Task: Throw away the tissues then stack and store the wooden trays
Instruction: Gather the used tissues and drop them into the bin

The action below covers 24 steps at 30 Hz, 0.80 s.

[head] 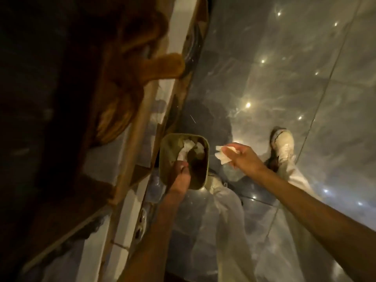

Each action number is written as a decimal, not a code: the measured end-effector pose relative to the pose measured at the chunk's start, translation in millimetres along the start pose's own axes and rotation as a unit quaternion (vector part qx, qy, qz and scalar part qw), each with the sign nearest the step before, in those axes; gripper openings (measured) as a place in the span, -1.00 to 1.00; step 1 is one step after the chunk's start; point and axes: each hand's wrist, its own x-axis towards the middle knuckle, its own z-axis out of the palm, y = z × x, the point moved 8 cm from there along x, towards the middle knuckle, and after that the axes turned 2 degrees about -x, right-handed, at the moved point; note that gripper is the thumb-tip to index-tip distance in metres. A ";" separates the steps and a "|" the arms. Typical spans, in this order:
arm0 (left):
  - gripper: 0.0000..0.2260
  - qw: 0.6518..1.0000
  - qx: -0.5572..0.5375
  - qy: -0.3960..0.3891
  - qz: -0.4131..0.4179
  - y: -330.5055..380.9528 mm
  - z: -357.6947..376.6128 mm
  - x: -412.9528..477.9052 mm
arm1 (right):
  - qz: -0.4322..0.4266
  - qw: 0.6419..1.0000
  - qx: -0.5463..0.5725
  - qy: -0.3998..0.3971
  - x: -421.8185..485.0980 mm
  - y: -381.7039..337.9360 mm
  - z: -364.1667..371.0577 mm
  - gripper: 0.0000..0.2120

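Note:
A small olive-green waste bin (166, 155) stands on the glossy floor beside a counter base. Crumpled white tissues (188, 146) lie inside it. My left hand (180, 178) reaches over the bin's near rim, fingers closed on a white tissue (181, 156) at the bin's mouth. My right hand (242, 156) hovers just right of the bin, pinching another crumpled white tissue (222, 156) in its fingertips. No wooden trays can be made out in this dim view.
A counter or cabinet with a wooden edge (134, 139) runs along the left, dark above it. An orange-brown cloth (162, 67) hangs over that edge. My white trousers and white shoes (283, 143) stand on the shiny grey tiled floor (284, 68) to the right.

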 end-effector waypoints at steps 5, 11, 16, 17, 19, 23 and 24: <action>-0.69 0.987 0.135 0.051 0.064 -53.9 24.5 76.7 | -0.049 0.986 -0.150 -0.057 62.5 56.3 56.7 -0.66; -0.75 0.984 0.112 0.043 0.132 -85.3 28.6 140.2 | -0.061 0.943 -0.312 -0.100 113.4 87.5 116.0 -0.75; -0.77 0.971 0.129 0.055 0.193 -81.1 30.7 173.4 | -0.203 0.847 -0.474 -0.129 139.2 78.7 155.6 -0.52; -0.77 0.973 0.119 0.052 0.192 -82.3 32.0 178.4 | -0.210 0.821 -0.514 -0.132 144.4 80.8 160.7 -0.48; -0.71 0.976 0.132 0.046 0.167 -88.7 35.7 188.9 | -0.203 0.799 -0.550 -0.131 152.9 84.3 167.1 -0.42; -0.40 0.988 0.105 0.016 0.109 -100.4 44.6 190.4 | -0.219 0.771 -0.584 -0.131 149.5 84.3 169.1 -0.28; -0.35 0.987 0.114 0.017 0.114 -100.8 44.0 186.2 | -0.224 0.762 -0.594 -0.133 146.0 84.9 167.4 -0.27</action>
